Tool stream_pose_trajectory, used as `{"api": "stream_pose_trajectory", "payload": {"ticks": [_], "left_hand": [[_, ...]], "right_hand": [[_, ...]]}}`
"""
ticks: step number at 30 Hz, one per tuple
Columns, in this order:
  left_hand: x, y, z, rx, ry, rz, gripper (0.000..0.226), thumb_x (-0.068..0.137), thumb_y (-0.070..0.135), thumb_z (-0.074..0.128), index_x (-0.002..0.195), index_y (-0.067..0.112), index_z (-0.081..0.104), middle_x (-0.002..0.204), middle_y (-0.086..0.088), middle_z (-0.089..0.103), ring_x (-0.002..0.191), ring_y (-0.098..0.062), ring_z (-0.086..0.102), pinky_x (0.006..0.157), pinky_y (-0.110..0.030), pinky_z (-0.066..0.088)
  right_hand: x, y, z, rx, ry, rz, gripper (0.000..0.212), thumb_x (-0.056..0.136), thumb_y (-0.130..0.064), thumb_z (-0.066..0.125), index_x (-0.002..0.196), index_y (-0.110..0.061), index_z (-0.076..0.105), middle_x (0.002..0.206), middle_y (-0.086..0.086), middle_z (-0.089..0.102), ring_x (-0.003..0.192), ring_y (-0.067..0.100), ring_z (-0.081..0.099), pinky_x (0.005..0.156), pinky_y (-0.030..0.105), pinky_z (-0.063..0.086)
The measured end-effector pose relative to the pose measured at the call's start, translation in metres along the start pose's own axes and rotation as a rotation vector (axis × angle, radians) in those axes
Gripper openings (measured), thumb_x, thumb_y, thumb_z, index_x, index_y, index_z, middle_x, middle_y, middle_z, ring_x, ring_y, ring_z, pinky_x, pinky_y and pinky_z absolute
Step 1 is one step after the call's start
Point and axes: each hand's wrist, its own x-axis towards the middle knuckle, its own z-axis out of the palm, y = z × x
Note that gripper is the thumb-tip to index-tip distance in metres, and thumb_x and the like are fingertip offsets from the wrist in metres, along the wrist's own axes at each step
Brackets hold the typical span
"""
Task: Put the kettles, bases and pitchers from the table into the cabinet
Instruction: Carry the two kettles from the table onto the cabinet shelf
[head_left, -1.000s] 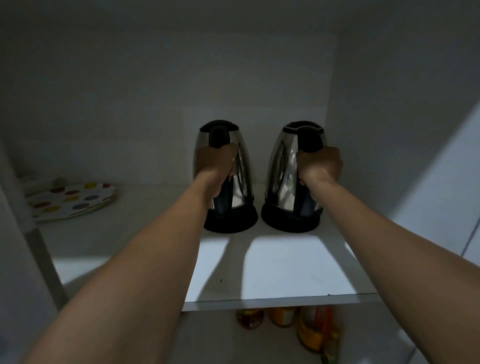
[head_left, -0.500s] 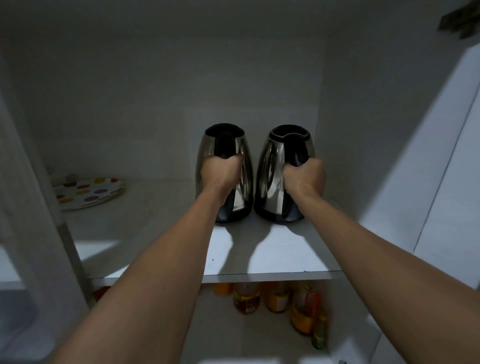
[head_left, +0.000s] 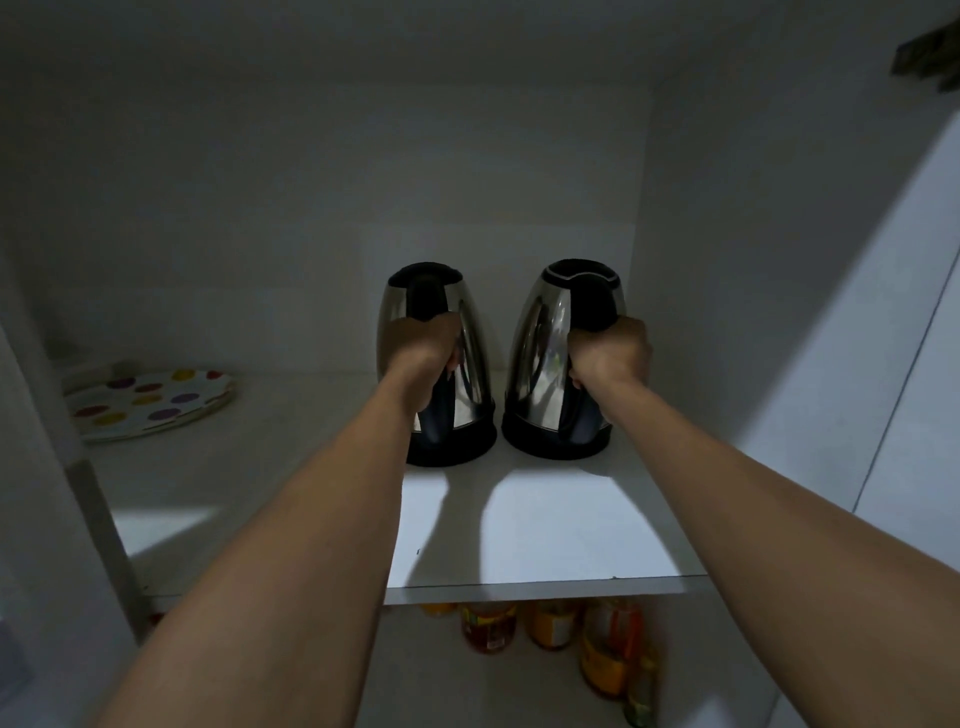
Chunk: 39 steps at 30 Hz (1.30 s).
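Two steel kettles with black lids and black bases stand upright on the cabinet shelf (head_left: 545, 530), close together toward the shelf's back right corner. The left kettle (head_left: 467, 364) and the right kettle (head_left: 540, 353) are just beside each other with a narrow gap between their bases; whether the bases touch cannot be told.

The left hand (head_left: 423, 348) is clenched around the black handle of the left kettle, on the side of the kettle facing the shelf's front edge. The right hand (head_left: 610, 356) is clenched around the black handle of the right kettle in the same manner. Both forearms extend over the front edge of the shelf.

A polka-dot plate (head_left: 150, 402) lies flat at the left end of the shelf, well apart from the kettles. Bottles and jars (head_left: 550, 623) stand on the level below the shelf, under the right kettle.
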Motion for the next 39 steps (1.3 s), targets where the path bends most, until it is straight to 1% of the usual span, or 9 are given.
{"api": "stream_pose_trajectory", "payload": {"ticks": [7,10,14,16,18,20,23,31,39], "left_hand": [[-0.003,-0.012,0.002,-0.025,0.037,-0.005,0.02,0.075,0.015,0.058,0.056,0.012,0.053,0.044,-0.002,0.052,0.04,-0.017,0.044,0.051,-0.027,0.038],[-0.017,-0.039,0.001,0.08,0.151,0.031,0.005,0.073,0.02,0.065,0.071,0.016,0.062,0.069,-0.01,0.065,0.062,-0.025,0.061,0.059,-0.028,0.044],[-0.02,-0.08,-0.001,0.335,0.283,-0.011,0.044,0.075,0.03,0.071,0.115,0.014,0.067,0.114,-0.022,0.059,0.104,-0.041,0.059,0.087,-0.034,0.049],[-0.019,-0.096,-0.004,0.334,0.306,-0.033,0.053,0.073,0.03,0.071,0.124,0.019,0.061,0.118,-0.021,0.051,0.103,-0.044,0.055,0.095,-0.042,0.049],[-0.017,-0.107,-0.006,0.272,0.264,0.03,0.055,0.074,0.026,0.073,0.126,0.018,0.057,0.111,-0.013,0.059,0.097,-0.037,0.06,0.083,-0.035,0.05],[-0.012,-0.109,-0.005,0.236,0.216,0.086,0.051,0.078,0.021,0.074,0.126,0.014,0.055,0.1,-0.001,0.061,0.088,-0.022,0.058,0.072,-0.027,0.043],[0.003,-0.108,0.001,0.206,0.158,0.07,0.051,0.082,0.02,0.074,0.127,0.016,0.052,0.101,0.002,0.058,0.088,-0.016,0.053,0.074,-0.025,0.04],[0.051,-0.122,0.045,0.23,0.19,0.064,0.054,0.082,0.016,0.073,0.129,0.007,0.049,0.122,-0.019,0.064,0.112,-0.038,0.061,0.087,-0.038,0.047],[0.088,-0.133,0.077,0.261,0.231,0.08,0.051,0.082,0.02,0.073,0.124,0.005,0.048,0.117,-0.024,0.06,0.111,-0.041,0.058,0.087,-0.046,0.049]], "right_hand": [[-0.01,0.003,0.009,-0.053,-0.023,-0.041,0.009,0.085,-0.018,0.061,0.085,-0.012,0.054,0.077,0.001,0.055,0.073,0.025,0.055,0.063,0.027,0.041],[-0.026,0.038,0.019,-0.074,-0.03,-0.029,0.017,0.086,-0.02,0.066,0.098,-0.01,0.06,0.088,0.009,0.061,0.083,0.03,0.06,0.068,0.027,0.041],[-0.025,0.07,0.03,-0.094,0.033,0.039,0.04,0.08,-0.026,0.076,0.111,-0.005,0.062,0.117,0.021,0.055,0.103,0.039,0.059,0.079,0.028,0.041],[-0.019,0.077,0.032,-0.12,0.018,0.114,0.05,0.076,-0.033,0.079,0.116,-0.011,0.06,0.122,0.021,0.045,0.104,0.042,0.052,0.09,0.032,0.043],[-0.016,0.085,0.035,-0.094,0.015,0.099,0.058,0.071,-0.03,0.083,0.12,-0.014,0.057,0.124,0.022,0.044,0.102,0.042,0.054,0.097,0.037,0.045],[-0.012,0.09,0.038,-0.079,0.021,0.068,0.06,0.07,-0.028,0.085,0.12,-0.013,0.056,0.123,0.02,0.049,0.103,0.041,0.057,0.095,0.038,0.047],[-0.004,0.088,0.044,-0.099,0.024,0.093,0.058,0.073,-0.03,0.083,0.121,-0.014,0.054,0.125,0.017,0.053,0.109,0.038,0.059,0.093,0.036,0.046],[0.041,0.104,0.054,-0.104,0.058,0.07,0.061,0.076,-0.029,0.08,0.128,-0.014,0.052,0.131,0.017,0.054,0.114,0.038,0.057,0.095,0.038,0.045],[0.091,0.119,0.056,-0.06,0.053,0.041,0.074,0.071,-0.021,0.087,0.135,-0.008,0.053,0.131,0.017,0.061,0.121,0.034,0.058,0.09,0.038,0.048]]}}
